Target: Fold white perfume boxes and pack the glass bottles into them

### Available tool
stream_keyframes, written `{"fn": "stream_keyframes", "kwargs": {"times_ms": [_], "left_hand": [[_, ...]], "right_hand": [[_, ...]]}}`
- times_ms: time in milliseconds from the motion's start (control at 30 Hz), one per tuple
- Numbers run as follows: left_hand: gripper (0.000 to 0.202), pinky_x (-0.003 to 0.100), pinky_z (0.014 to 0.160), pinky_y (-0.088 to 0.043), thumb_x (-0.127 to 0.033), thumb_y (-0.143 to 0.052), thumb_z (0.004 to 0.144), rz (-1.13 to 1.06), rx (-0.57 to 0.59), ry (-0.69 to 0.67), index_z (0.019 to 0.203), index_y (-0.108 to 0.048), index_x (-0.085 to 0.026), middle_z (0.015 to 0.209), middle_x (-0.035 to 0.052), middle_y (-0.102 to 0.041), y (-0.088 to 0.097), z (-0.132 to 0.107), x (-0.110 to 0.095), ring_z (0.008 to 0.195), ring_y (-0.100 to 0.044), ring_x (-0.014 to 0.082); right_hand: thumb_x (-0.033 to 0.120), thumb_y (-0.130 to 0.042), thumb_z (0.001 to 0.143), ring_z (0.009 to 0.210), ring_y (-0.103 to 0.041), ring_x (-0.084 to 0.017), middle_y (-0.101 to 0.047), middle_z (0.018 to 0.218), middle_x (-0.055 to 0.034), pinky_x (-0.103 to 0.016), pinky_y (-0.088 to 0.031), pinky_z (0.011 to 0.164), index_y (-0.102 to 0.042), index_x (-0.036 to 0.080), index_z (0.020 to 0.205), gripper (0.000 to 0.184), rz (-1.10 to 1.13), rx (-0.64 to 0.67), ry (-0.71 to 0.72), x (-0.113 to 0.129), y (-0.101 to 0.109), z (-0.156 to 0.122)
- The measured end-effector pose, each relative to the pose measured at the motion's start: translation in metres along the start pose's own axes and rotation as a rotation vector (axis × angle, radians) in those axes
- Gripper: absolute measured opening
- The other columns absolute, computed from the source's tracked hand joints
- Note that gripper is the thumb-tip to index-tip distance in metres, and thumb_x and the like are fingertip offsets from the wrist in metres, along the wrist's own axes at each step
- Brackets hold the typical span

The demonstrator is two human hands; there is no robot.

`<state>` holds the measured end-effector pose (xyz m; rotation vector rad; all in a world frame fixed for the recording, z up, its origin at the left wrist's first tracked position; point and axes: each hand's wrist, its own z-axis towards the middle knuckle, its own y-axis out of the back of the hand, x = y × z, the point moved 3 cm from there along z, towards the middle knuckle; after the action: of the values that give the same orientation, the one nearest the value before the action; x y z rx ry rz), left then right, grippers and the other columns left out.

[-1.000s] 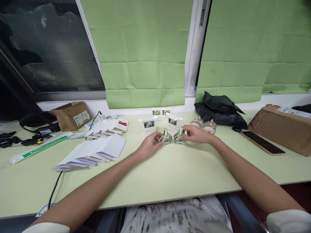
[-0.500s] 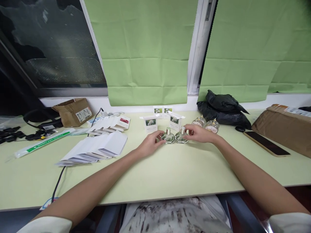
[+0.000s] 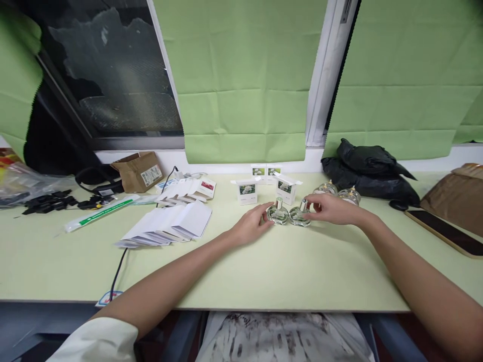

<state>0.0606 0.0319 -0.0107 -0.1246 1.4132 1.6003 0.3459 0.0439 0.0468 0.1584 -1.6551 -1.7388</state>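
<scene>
Two clear glass perfume bottles with silver caps stand upright side by side on the table. My left hand [image 3: 252,224] curls its fingers and thumb against the side of the left perfume bottle [image 3: 278,215]. On the other side, my right hand [image 3: 331,208] grips the right perfume bottle [image 3: 299,217] at its cap and side, partly covering it. Just behind them stand two small white boxes with flower pictures and open flaps, a left box [image 3: 247,193] and a right box [image 3: 286,190]. Two round, gold-topped glass bottles [image 3: 349,195] sit behind my right hand, partly hidden by it.
Two more small boxes [image 3: 266,173] stand against the wall. To the left lie folded white cartons [image 3: 169,223], a cable, a green-striped plastic sleeve [image 3: 101,212] and an open brown box [image 3: 138,172]. On the right are black bags [image 3: 368,173], a phone [image 3: 449,232] and a brown parcel [image 3: 458,198].
My view has turned left, so the whole scene sits farther right. Both hands stay at the same two perfume bottles, which remain side by side.
</scene>
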Motion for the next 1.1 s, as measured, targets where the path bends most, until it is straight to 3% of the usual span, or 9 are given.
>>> {"fn": "stream_keyframes", "kwargs": {"times_ms": [200, 400, 467, 567, 667, 733, 800, 933, 1100], "left_hand": [[0.067, 0.032, 0.084, -0.053, -0.038, -0.062, 0.100, -0.072, 0.079, -0.023, 0.161, -0.038, -0.027, 0.113, 0.0055, -0.071, -0.001, -0.004, -0.005, 0.093, -0.064, 0.0198], [0.066, 0.037, 0.091, -0.053, -0.039, -0.058, 0.102, 0.065, 0.103, -0.058, 0.163, -0.035, -0.027, 0.114, 0.0076, -0.071, 0.007, -0.007, -0.014, 0.100, -0.066, 0.0236], [0.058, 0.040, 0.093, -0.052, -0.038, -0.057, 0.103, 0.247, 0.077, -0.092, 0.158, -0.043, -0.027, 0.109, 0.0079, -0.072, 0.018, -0.002, -0.018, 0.101, -0.067, 0.0264], [0.029, 0.046, 0.101, -0.047, -0.034, -0.054, 0.105, 0.501, 0.016, -0.133, 0.128, -0.068, -0.023, 0.116, 0.0127, -0.072, 0.046, 0.006, -0.021, 0.112, -0.066, 0.0330], [0.028, 0.047, 0.094, -0.048, -0.031, -0.048, 0.107, 0.754, -0.092, 0.169, 0.115, -0.070, -0.016, 0.110, 0.0189, -0.072, 0.086, 0.006, -0.014, 0.106, -0.069, 0.0377], [0.031, 0.049, 0.096, -0.046, -0.031, -0.049, 0.106, 0.926, -0.223, 0.385, 0.123, -0.065, -0.011, 0.114, 0.0244, -0.071, 0.114, -0.002, -0.008, 0.113, -0.066, 0.0419], [0.035, 0.051, 0.099, -0.044, -0.029, -0.045, 0.107, 1.067, -0.275, 0.495, 0.130, -0.061, -0.008, 0.121, 0.0279, -0.069, 0.132, -0.010, -0.003, 0.119, -0.062, 0.0432], [0.043, 0.055, 0.100, -0.040, -0.036, -0.057, 0.101, 1.123, -0.112, 0.693, 0.129, -0.063, -0.004, 0.124, 0.0333, -0.068, 0.140, -0.022, 0.016, 0.117, -0.062, 0.0462], [0.050, 0.056, 0.099, -0.039, -0.042, -0.071, 0.092, 1.134, 0.024, 0.764, 0.129, -0.065, -0.010, 0.131, 0.0309, -0.067, 0.134, -0.025, 0.029, 0.118, -0.064, 0.0454]], "right_hand": [[0.063, -0.068, 0.091, 0.072, -0.060, -0.022, -0.072, 0.086, -0.0035, -0.032, -0.041, 0.065, -0.072, 0.026, 0.099, 0.038, -0.055, -0.032, 0.007, -0.001, 0.006, -0.001], [0.061, -0.069, 0.091, 0.083, -0.066, -0.026, -0.075, 0.101, -0.0072, -0.035, -0.044, 0.073, -0.073, 0.026, 0.110, 0.040, -0.110, -0.069, 0.032, 0.001, 0.004, 0.000], [0.061, -0.069, 0.091, 0.088, -0.067, -0.027, -0.075, 0.103, -0.0077, -0.036, -0.046, 0.076, -0.073, 0.025, 0.111, 0.041, -0.111, -0.102, 0.035, 0.003, 0.005, -0.001], [0.062, -0.065, 0.094, 0.087, -0.069, -0.027, -0.076, 0.102, -0.0078, -0.037, -0.046, 0.077, -0.073, 0.025, 0.109, 0.041, -0.115, -0.178, 0.034, 0.006, 0.008, -0.003], [0.058, -0.057, 0.101, 0.078, -0.067, -0.023, -0.077, 0.098, -0.0069, -0.035, -0.043, 0.070, -0.074, 0.024, 0.102, 0.038, -0.153, -0.289, 0.048, 0.011, 0.011, -0.004], [0.051, -0.052, 0.105, 0.073, -0.066, -0.020, -0.076, 0.092, -0.0055, -0.033, -0.041, 0.067, -0.073, 0.023, 0.094, 0.036, -0.190, -0.390, 0.090, 0.016, 0.012, -0.005], [0.041, -0.050, 0.107, 0.070, -0.063, -0.018, -0.074, 0.084, -0.0043, -0.032, -0.041, 0.066, -0.071, 0.022, 0.086, 0.036, -0.241, -0.552, 0.139, 0.022, 0.013, -0.007], [0.027, -0.053, 0.106, 0.065, -0.057, -0.016, -0.067, 0.074, -0.0029, -0.032, -0.041, 0.065, -0.068, 0.020, 0.085, 0.027, -0.315, -0.876, 0.238, 0.041, 0.009, -0.012], [0.018, -0.058, 0.102, 0.072, -0.058, -0.019, -0.068, 0.078, -0.0043, -0.033, -0.044, 0.069, -0.067, 0.021, 0.090, 0.014, -0.329, -0.862, 0.428, 0.065, -0.009, -0.012]]}}
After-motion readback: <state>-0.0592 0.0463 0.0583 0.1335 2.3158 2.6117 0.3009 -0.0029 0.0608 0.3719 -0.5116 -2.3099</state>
